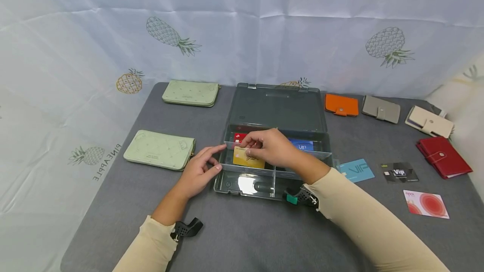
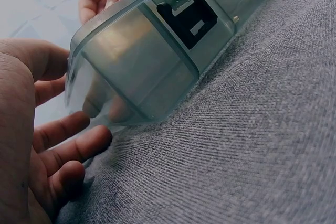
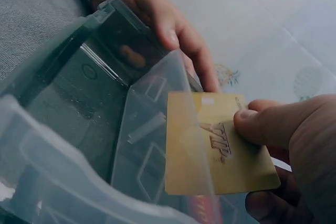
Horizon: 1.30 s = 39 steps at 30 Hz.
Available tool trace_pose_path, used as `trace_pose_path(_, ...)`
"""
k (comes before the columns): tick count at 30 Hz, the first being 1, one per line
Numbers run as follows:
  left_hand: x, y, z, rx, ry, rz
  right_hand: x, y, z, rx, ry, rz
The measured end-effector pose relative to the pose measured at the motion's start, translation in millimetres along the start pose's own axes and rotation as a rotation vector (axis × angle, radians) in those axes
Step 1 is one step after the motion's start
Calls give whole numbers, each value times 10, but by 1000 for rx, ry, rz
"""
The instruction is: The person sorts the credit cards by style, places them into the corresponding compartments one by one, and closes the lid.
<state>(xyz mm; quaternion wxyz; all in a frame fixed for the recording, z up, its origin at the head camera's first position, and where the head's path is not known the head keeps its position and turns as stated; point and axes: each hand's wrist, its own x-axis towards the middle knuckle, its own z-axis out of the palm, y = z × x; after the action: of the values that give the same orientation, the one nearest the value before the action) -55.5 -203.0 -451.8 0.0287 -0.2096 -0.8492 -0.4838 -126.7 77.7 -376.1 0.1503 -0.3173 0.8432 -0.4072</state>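
Fingers (image 3: 252, 124) of the right hand (image 1: 274, 148) pinch a gold VIP card (image 1: 245, 158) at its rear long edge, thumb on the printed face. In the head view the card sits in the left compartment of the middle row of a clear grey box (image 1: 233, 183), directly behind the front divider (image 1: 247, 169); whether it touches the compartment floor cannot be told. Its long axis runs left to right, parallel to that divider except for a slight dip toward the right, and the end with the chip points left, toward the other hand. The printed face is turned up and toward the wearer. From the right wrist the same axis runs top to bottom, chip end uppermost, with the strip nearest the divider seen through the plastic. The left hand (image 1: 202, 169) lies at the left end of the box, its fingers loosely bent and apart, gripping no card. A red card (image 1: 239, 138) occupies the left of the back row and a blue card (image 1: 302, 144) the right; the lid (image 1: 277, 106) is folded back behind them. Right of the box on the grey desk (image 1: 245, 234) lie a teal card (image 1: 356, 170), its long axis rising slightly rightward, a black card (image 1: 399, 172), nearly level, and a pink card (image 1: 426, 204), sloping down rightward. Two pale green wallets (image 1: 160, 149) lie on the left side.
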Motion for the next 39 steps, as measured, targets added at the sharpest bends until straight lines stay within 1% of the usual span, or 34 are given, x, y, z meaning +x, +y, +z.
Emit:
trace_pose_path(6, -6, -9, 0, -4, -2, 3, -2, 4, 98, -153, 6, -37)
trace_pose_path(13, -18, -8, 4, -8, -4, 2, -23, 27, 217, -374, 74, -167)
trace_pose_path(15, -24, -18, 9, -11, -3, 6, -33, 42, 246, -430, 86, -192)
trace_pose_path(17, -27, -28, 14, -15, -2, 8, -40, 57, 267, -463, 92, -197)
trace_pose_path(21, -21, -35, 19, -16, 4, 9, -49, 71, 269, -470, 102, -202)
trace_pose_path(30, -9, -29, 26, -27, 0, 11, -75, 112, 247, -456, 81, -228)
trace_pose_path(32, -9, -28, 27, -27, 2, 14, -82, 116, 239, -427, 77, -232)
trace_pose_path(39, -16, -24, 24, -21, 7, 13, -129, 131, 197, -241, 78, -239)
